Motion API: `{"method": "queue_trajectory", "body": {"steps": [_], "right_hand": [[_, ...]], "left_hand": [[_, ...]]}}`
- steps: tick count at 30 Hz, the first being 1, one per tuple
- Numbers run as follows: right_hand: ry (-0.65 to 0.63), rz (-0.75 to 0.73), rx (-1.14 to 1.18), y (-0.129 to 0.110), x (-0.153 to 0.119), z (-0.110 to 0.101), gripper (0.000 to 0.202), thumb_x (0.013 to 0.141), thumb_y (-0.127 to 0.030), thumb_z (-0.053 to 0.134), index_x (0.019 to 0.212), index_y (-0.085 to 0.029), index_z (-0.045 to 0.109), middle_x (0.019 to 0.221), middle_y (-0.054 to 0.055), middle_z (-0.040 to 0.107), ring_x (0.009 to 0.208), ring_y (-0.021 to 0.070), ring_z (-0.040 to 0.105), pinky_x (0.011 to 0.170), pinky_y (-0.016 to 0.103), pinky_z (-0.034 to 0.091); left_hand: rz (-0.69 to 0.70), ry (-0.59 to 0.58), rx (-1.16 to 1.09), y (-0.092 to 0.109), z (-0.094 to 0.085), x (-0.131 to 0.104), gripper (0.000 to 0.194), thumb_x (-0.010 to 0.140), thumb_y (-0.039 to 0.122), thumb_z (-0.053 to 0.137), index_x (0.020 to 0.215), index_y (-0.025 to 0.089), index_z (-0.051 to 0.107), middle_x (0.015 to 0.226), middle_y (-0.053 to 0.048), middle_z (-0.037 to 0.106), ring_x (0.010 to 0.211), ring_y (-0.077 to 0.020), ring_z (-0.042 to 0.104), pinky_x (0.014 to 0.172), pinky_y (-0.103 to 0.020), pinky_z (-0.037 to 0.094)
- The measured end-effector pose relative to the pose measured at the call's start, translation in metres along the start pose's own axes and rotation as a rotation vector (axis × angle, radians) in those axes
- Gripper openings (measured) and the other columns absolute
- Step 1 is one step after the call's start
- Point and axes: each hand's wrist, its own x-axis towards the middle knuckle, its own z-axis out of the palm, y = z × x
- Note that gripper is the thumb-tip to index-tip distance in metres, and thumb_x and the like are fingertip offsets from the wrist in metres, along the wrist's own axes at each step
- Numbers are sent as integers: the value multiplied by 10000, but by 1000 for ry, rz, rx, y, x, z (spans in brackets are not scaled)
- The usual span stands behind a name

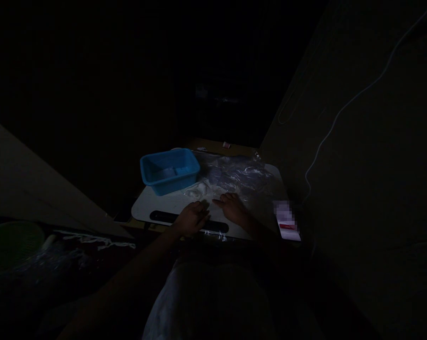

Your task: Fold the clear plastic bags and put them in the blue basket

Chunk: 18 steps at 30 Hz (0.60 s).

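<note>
Dimly lit, a left hand (192, 218) and right hand (231, 207) curl near clear plastic (239, 175), their grip impossible to tell.

Table (142, 208) ahead: basin (180, 183) on its left half, plastic film (241, 175) to the basin's right, phone (289, 226) at the right edge; near side, left hand (192, 218) over a slot (218, 227), right hand (230, 206) before the film; basket (13, 243) lower left, cord (331, 127) beyond the table's right
</note>
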Motion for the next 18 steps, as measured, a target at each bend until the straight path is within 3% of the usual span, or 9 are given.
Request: {"method": "queue_trajectory", "body": {"steps": [6,10,18], "right_hand": [[0,4,11,5,5,2,426,798,-114,408,1190,-268,475,992,69,552,950,212,437,818,347,277],[11,47,39,7,3,-1,467,794,-95,386,1240,-226,421,1054,78,556,992,203,438,844,340,283],[55,81,70,21,-32,8,388,765,-85,399,1113,-168,549,1137,69,569,1048,182,469,909,321,284]], "left_hand": [[-22,-12,-75,-2,3,0,291,840,294,383,912,143,622,858,-91,577,847,-198,505,754,-349,426],[17,1,-157,-4,6,2,321,838,268,382,1064,111,549,1084,-124,562,1082,-221,456,893,-365,386],[42,-66,-185,-8,9,3,357,844,258,368,1155,115,470,1147,-119,552,1173,-208,404,943,-361,366]]}}
